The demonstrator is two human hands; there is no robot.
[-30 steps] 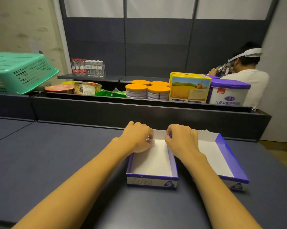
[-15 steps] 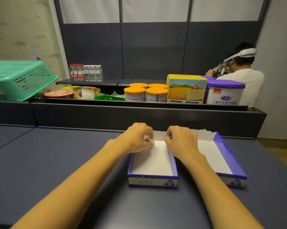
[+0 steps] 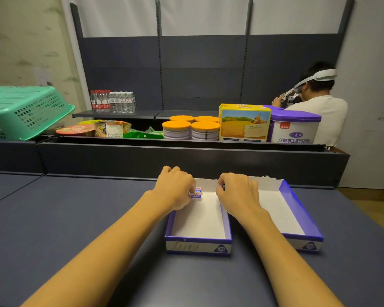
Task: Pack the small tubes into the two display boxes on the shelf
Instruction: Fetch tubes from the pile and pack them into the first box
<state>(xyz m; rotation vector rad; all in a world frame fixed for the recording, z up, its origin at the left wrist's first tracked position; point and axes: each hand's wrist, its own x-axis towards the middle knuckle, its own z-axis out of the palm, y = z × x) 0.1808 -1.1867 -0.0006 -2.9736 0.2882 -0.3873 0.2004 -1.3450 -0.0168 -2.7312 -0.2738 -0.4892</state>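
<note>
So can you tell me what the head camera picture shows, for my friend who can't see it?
A person's left hand holds small white-and-blue tubes at the back of the left display box, while the right hand curls at the wall between it and the right display box. Both boxes sit on a dark shelf, with cans and cartons behind.

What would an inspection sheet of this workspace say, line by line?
Surface: dark blue shelf top, bare around the boxes.
Job's things: left display box and right display box side by side; small tubes at the left box's far corner.
Clutter: green basket, orange-lidded cans, yellow carton, purple-lidded tub, water bottles behind.
Grippers: left hand pinches the tubes; right hand curled at the boxes' far edge, contents hidden.
Cables: nothing seen.
Surroundings: another person at far right.
</note>
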